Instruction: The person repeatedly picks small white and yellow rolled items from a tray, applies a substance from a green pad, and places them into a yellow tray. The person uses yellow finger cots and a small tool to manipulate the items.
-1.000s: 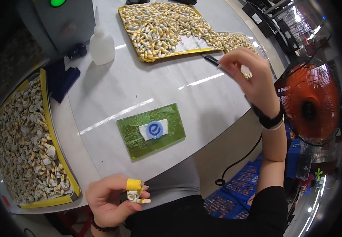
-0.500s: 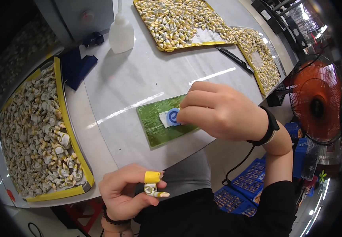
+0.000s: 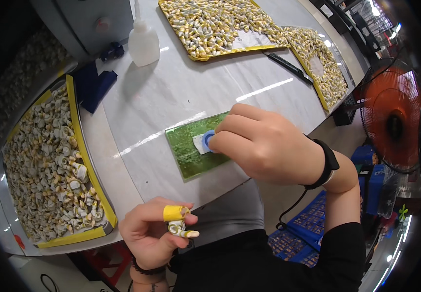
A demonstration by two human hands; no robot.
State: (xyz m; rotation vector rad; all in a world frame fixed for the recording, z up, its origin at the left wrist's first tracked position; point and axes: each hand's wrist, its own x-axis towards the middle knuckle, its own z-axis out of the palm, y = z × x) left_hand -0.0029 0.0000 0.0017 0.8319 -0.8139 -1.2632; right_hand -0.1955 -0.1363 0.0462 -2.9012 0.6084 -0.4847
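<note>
My left hand (image 3: pixel 145 233), at the lower middle, pinches a small white-and-yellow moulded figure (image 3: pixel 176 227) with a pale tip between thumb and fingers. Yellow tape (image 3: pixel 173 213) wraps its index finger. With its fingers pressed together, my right hand (image 3: pixel 269 146) grips the edge of a round blue piece (image 3: pixel 208 139) with a darker ring on it. A small white rectangle (image 3: pixel 199 144) shows beside that piece, over a wet-looking green plate (image 3: pixel 187 165) on the table. My right fingertips and part of the plate are hidden behind the hand.
Yellow-edged trays of small figures stand at the left (image 3: pixel 81 146), the back (image 3: pixel 210 58) and the far right (image 3: pixel 320 95). A white squeeze bottle (image 3: pixel 144 46), dark blue cloth (image 3: pixel 98 90) and black cutter-like tool (image 3: pixel 288 67) lie around. An orange fan (image 3: pixel 390 117) stands right, above blue crates (image 3: pixel 308 219).
My right fingers cover more of the blue piece, hiding part of its ring. My left hand has shifted slightly left with the figure, which is tilted a little differently. The whole view has moved slightly.
</note>
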